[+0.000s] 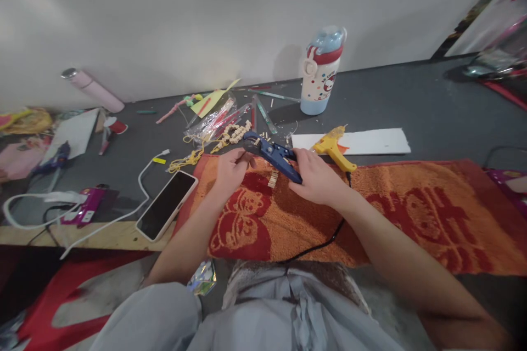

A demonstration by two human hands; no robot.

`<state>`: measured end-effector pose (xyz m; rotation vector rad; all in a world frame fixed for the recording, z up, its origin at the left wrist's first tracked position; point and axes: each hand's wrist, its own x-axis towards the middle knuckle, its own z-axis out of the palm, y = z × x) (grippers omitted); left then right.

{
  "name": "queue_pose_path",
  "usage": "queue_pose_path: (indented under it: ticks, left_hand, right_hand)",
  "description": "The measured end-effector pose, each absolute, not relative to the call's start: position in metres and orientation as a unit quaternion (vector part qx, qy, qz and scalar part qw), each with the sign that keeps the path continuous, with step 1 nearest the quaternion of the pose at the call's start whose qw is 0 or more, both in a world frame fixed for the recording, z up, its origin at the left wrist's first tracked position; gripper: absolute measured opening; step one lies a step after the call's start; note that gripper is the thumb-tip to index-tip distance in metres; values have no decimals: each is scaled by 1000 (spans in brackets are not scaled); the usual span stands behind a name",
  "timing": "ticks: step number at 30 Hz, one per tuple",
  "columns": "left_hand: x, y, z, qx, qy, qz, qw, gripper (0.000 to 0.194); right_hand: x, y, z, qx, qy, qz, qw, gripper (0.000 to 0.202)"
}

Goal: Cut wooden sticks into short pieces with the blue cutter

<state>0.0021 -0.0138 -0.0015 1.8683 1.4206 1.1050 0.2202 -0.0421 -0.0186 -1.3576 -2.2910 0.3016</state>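
Note:
Blue pliers-like cutters (276, 158) are held above an orange and red towel (313, 219). My right hand (315, 176) is wrapped round their handles. At the head of the tool, my left hand (234, 170) has its fingers pinched together; what lies between them is too small and hidden to make out. Just below the tool, several short pale pieces (273, 178) lie in a row on the towel. A yellow glue gun (334, 148) rests right of my right hand, partly over a white board (376, 141).
Beyond my left hand lie wooden pieces (235, 134), yellow cord (185, 160) and plastic-wrapped sticks (216, 120). A bottle (322, 74) stands at the back. On the left are a phone (167, 205), a white cable (142, 181) and a power strip (88, 205).

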Motion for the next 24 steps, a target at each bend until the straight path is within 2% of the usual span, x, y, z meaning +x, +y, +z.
queue_pose_path:
  ticks: [5, 13, 24]
  left_hand:
    - [2, -14, -2, 683, 517, 413, 309, 31]
    - [3, -13, 1, 698, 498, 414, 306, 34]
    - [1, -12, -2, 644, 469, 415, 440, 45]
  right_hand:
    - [221, -42, -18, -514, -827, 47, 223, 60]
    - [223, -43, -12, -493, -815, 213, 219, 61]
    - [223, -46, -3, -486, -791, 302, 215, 57]
